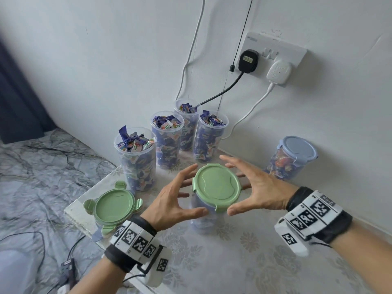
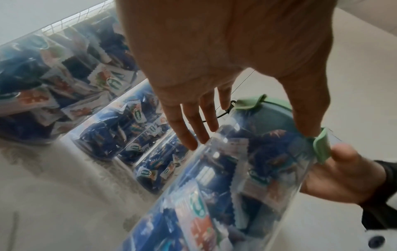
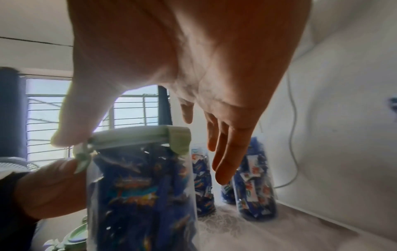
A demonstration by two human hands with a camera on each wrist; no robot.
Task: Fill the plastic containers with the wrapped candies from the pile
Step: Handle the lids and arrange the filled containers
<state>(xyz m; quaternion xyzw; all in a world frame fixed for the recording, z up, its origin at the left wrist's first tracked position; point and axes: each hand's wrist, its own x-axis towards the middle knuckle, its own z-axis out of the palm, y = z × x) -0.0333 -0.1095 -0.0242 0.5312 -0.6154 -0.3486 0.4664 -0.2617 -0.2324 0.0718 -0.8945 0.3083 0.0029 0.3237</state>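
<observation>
my left hand [image 1: 169, 200] and right hand [image 1: 257, 187] are spread around the green-lidded candy container [image 1: 216, 187], thumbs at its front clip [image 2: 321, 146].

floral-cloth table [image 1: 233, 262]: four open candy-filled containers [image 1: 135, 158], two green-lidded containers [image 1: 216, 187], blue-lidded container [image 1: 294, 158].

A black plug [image 1: 247, 60] and a white plug [image 1: 279, 72] are seen in the wall socket [image 1: 294, 53]; a barred window [image 3: 133, 110] is visible.
</observation>
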